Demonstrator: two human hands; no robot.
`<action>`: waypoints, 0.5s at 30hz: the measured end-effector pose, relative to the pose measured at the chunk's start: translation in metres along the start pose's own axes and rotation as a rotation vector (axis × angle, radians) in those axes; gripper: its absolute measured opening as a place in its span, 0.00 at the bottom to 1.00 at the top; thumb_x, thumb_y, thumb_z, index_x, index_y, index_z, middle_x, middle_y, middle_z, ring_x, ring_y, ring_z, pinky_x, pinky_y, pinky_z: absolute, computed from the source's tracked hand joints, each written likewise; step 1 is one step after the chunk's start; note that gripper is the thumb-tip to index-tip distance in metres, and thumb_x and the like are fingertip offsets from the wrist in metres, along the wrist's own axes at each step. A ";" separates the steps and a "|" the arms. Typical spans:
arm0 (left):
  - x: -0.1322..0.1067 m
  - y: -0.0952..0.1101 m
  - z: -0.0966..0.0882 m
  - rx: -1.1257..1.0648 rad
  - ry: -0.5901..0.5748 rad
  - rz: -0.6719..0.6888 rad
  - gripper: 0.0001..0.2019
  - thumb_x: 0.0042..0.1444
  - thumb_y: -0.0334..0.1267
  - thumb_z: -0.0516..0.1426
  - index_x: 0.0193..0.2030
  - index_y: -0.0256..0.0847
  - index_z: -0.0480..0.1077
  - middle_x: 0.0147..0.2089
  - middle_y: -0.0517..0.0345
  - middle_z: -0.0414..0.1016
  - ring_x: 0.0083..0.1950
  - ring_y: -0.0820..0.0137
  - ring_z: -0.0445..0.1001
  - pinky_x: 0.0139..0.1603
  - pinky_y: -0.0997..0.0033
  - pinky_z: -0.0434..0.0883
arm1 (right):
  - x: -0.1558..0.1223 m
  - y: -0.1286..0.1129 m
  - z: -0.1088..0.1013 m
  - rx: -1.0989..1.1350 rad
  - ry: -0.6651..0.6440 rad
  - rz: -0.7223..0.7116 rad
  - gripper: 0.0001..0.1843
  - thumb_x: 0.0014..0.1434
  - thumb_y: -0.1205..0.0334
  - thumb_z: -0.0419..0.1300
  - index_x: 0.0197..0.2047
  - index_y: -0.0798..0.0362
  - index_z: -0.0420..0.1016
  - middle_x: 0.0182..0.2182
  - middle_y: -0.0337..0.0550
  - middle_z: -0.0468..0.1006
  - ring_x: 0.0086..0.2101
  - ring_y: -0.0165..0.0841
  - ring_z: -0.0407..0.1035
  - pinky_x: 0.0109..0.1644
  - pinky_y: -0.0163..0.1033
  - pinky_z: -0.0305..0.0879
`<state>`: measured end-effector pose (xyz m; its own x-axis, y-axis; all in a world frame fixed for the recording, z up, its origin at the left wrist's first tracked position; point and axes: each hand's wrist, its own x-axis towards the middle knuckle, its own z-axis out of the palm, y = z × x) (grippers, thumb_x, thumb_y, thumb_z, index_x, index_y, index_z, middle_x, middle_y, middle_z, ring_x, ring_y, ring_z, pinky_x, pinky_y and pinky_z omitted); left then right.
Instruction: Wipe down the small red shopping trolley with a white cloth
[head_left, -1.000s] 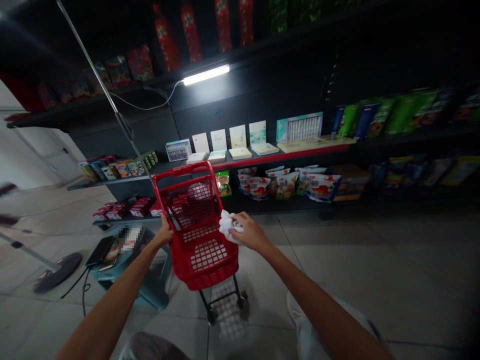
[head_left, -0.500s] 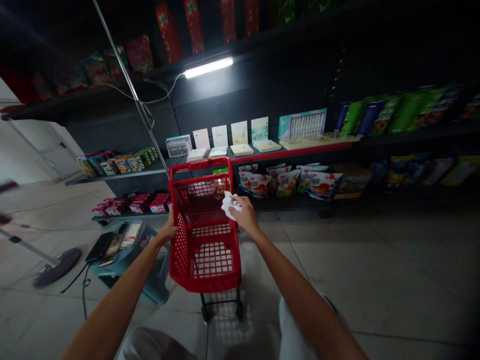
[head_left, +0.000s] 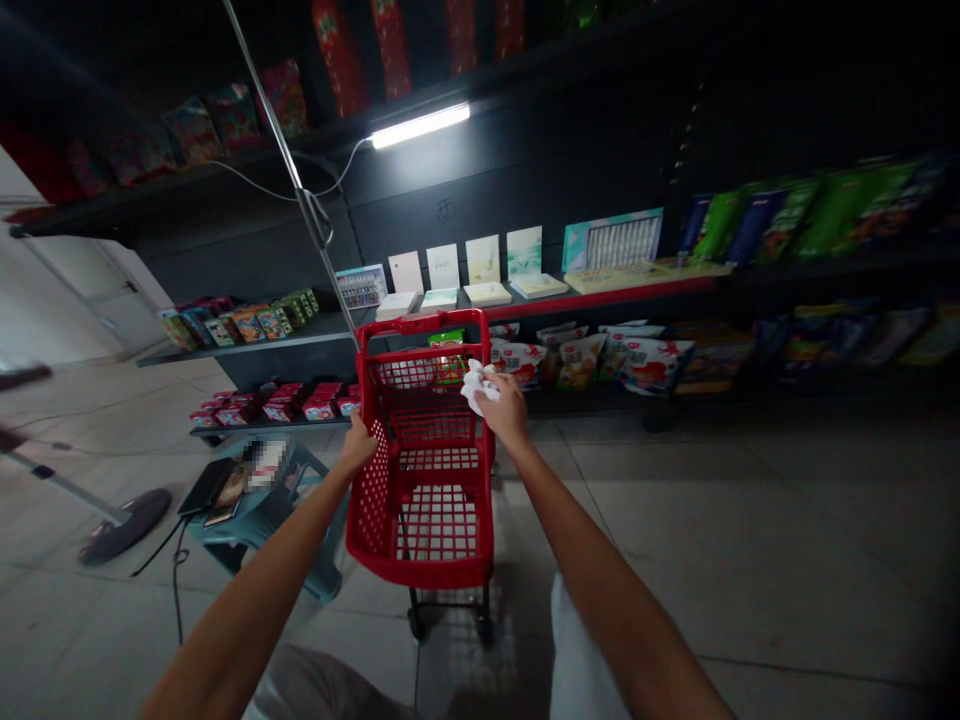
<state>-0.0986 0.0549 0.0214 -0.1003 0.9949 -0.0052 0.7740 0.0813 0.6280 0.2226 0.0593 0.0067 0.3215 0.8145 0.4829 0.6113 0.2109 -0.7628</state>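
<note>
In the head view, a red plastic shopping cart with a grid-patterned basket stands in front of me. My left hand is closed on the upper rim of its left side. A crumpled white cloth, perhaps tissue, is pinched in my right hand. That hand is at the cart's right side, near the handle end, with the cloth against or just over the frame. Some fingertips are hidden behind the rim and the cloth. The basket floor shows bare grid.
Behind the cart run dark shelves with notebooks, snack bags and small boxes. A lit tube lamp hangs above. At left are a blue-green stool bearing items, a metal pole, a round stand base and cables.
The cart has shifted a little to the right, with my left hand still on its rim. My right hand has moved slightly up and right with the cloth. The view has also shifted slightly.
</note>
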 end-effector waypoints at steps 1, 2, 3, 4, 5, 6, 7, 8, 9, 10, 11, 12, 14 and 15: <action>0.000 0.003 0.002 0.019 0.021 -0.014 0.39 0.54 0.31 0.59 0.71 0.36 0.47 0.56 0.37 0.79 0.57 0.52 0.80 0.61 0.55 0.73 | -0.001 0.001 -0.002 0.000 -0.010 -0.013 0.23 0.60 0.57 0.58 0.57 0.54 0.78 0.56 0.51 0.75 0.53 0.38 0.72 0.60 0.40 0.66; -0.001 0.006 0.004 0.031 0.030 -0.019 0.38 0.56 0.32 0.59 0.71 0.37 0.48 0.55 0.36 0.79 0.57 0.51 0.80 0.60 0.55 0.73 | -0.002 0.002 -0.005 -0.001 -0.020 -0.024 0.23 0.60 0.56 0.58 0.57 0.54 0.78 0.56 0.51 0.75 0.53 0.38 0.72 0.61 0.40 0.66; -0.001 0.008 0.005 0.040 0.032 -0.024 0.36 0.57 0.32 0.58 0.70 0.37 0.48 0.55 0.35 0.79 0.57 0.51 0.80 0.59 0.55 0.73 | -0.004 0.003 -0.007 -0.005 -0.031 -0.031 0.24 0.60 0.56 0.59 0.57 0.55 0.79 0.55 0.51 0.76 0.53 0.38 0.72 0.61 0.40 0.66; 0.000 0.009 0.006 0.051 0.034 -0.028 0.35 0.58 0.33 0.58 0.70 0.37 0.49 0.55 0.35 0.80 0.57 0.51 0.80 0.59 0.56 0.73 | -0.005 0.004 -0.010 -0.011 -0.043 -0.033 0.24 0.60 0.56 0.59 0.57 0.55 0.79 0.55 0.51 0.76 0.53 0.38 0.72 0.61 0.40 0.66; 0.001 0.011 0.007 0.061 0.037 -0.030 0.34 0.58 0.33 0.58 0.70 0.37 0.50 0.55 0.35 0.80 0.57 0.51 0.80 0.58 0.56 0.73 | -0.008 0.005 -0.013 -0.019 -0.058 -0.033 0.24 0.60 0.55 0.60 0.57 0.54 0.79 0.55 0.51 0.76 0.53 0.39 0.73 0.61 0.41 0.66; 0.002 0.012 0.008 0.068 0.039 -0.031 0.34 0.58 0.34 0.58 0.70 0.38 0.51 0.55 0.35 0.79 0.57 0.50 0.80 0.59 0.56 0.73 | -0.011 0.006 -0.016 -0.030 -0.078 -0.032 0.24 0.60 0.55 0.61 0.57 0.54 0.79 0.55 0.51 0.77 0.53 0.39 0.73 0.60 0.41 0.67; 0.003 0.013 0.008 0.075 0.042 -0.030 0.33 0.59 0.35 0.58 0.69 0.38 0.51 0.56 0.34 0.79 0.58 0.50 0.79 0.59 0.56 0.73 | -0.014 0.006 -0.020 -0.043 -0.101 -0.034 0.23 0.60 0.54 0.61 0.57 0.53 0.79 0.56 0.50 0.77 0.52 0.39 0.73 0.59 0.41 0.68; 0.004 0.015 0.009 0.084 0.044 -0.032 0.33 0.59 0.36 0.58 0.69 0.37 0.52 0.56 0.33 0.79 0.58 0.50 0.79 0.59 0.56 0.73 | -0.019 0.006 -0.023 -0.058 -0.126 -0.041 0.23 0.60 0.54 0.62 0.56 0.52 0.80 0.55 0.49 0.77 0.51 0.38 0.74 0.58 0.40 0.68; 0.006 0.016 0.009 0.093 0.042 -0.034 0.32 0.60 0.38 0.58 0.69 0.37 0.52 0.56 0.32 0.78 0.58 0.49 0.79 0.59 0.55 0.73 | -0.024 0.005 -0.027 -0.077 -0.155 -0.055 0.22 0.60 0.53 0.62 0.56 0.51 0.80 0.55 0.47 0.77 0.50 0.38 0.74 0.57 0.40 0.69; 0.008 0.017 0.010 0.102 0.040 -0.033 0.32 0.61 0.39 0.58 0.69 0.37 0.52 0.57 0.31 0.78 0.58 0.48 0.79 0.58 0.55 0.73 | -0.029 0.003 -0.031 -0.099 -0.184 -0.073 0.21 0.60 0.53 0.62 0.55 0.50 0.81 0.55 0.46 0.77 0.50 0.37 0.74 0.57 0.39 0.69; 0.009 0.018 0.011 0.111 0.037 -0.030 0.32 0.61 0.41 0.58 0.69 0.36 0.52 0.57 0.31 0.78 0.58 0.48 0.79 0.58 0.55 0.73 | -0.035 0.001 -0.035 -0.124 -0.209 -0.092 0.21 0.61 0.54 0.62 0.55 0.50 0.81 0.54 0.45 0.77 0.50 0.37 0.74 0.56 0.39 0.69; 0.011 0.020 0.012 0.119 0.036 -0.024 0.32 0.62 0.43 0.57 0.69 0.36 0.52 0.57 0.30 0.78 0.58 0.47 0.79 0.57 0.55 0.73 | -0.041 -0.001 -0.039 -0.149 -0.233 -0.109 0.20 0.61 0.54 0.62 0.55 0.49 0.81 0.55 0.44 0.77 0.50 0.36 0.74 0.56 0.38 0.69; 0.015 0.022 0.015 0.122 0.033 -0.006 0.33 0.62 0.45 0.58 0.69 0.37 0.51 0.58 0.30 0.77 0.58 0.47 0.79 0.57 0.55 0.74 | -0.052 -0.006 -0.049 -0.199 -0.283 -0.136 0.19 0.62 0.56 0.62 0.55 0.48 0.81 0.55 0.43 0.77 0.50 0.36 0.74 0.55 0.37 0.68; 0.016 0.023 0.017 0.122 0.031 -0.001 0.34 0.62 0.45 0.58 0.70 0.37 0.50 0.58 0.31 0.77 0.59 0.47 0.79 0.57 0.55 0.73 | -0.058 -0.009 -0.054 -0.218 -0.309 -0.146 0.19 0.61 0.57 0.62 0.55 0.48 0.81 0.56 0.42 0.77 0.50 0.35 0.74 0.55 0.37 0.68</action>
<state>-0.0718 0.0741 0.0221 -0.1194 0.9927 0.0197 0.8440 0.0910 0.5286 0.2376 -0.0189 0.0087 0.0080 0.9154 0.4024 0.7845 0.2438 -0.5703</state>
